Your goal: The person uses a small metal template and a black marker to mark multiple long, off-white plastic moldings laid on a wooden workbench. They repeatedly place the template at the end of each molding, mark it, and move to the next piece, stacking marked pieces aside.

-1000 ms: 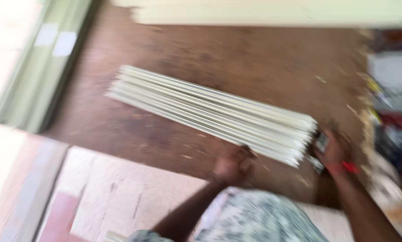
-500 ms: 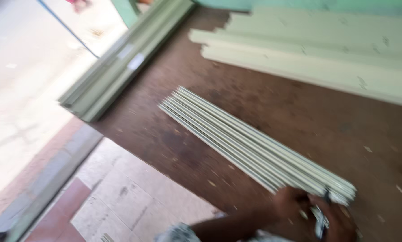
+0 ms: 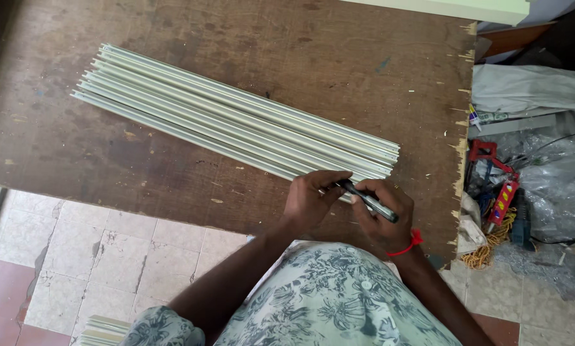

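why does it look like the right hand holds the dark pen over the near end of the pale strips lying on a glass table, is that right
Not quite: the table is worn brown wood, not glass, as the head view shows. The rest holds: the right hand holds the dark pen over the near end of the pale strips.

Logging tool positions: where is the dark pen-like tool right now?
In the head view, lower centre-right: the dark pen-like tool is gripped in the right hand, its tip at the near end of the pale strips.

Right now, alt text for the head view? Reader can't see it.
Both hands meet at the near end of a bundle of long pale grey-green strips on a worn brown wooden tabletop: the right hand holds a dark pen-like tool, and the left hand rests beside its tip.
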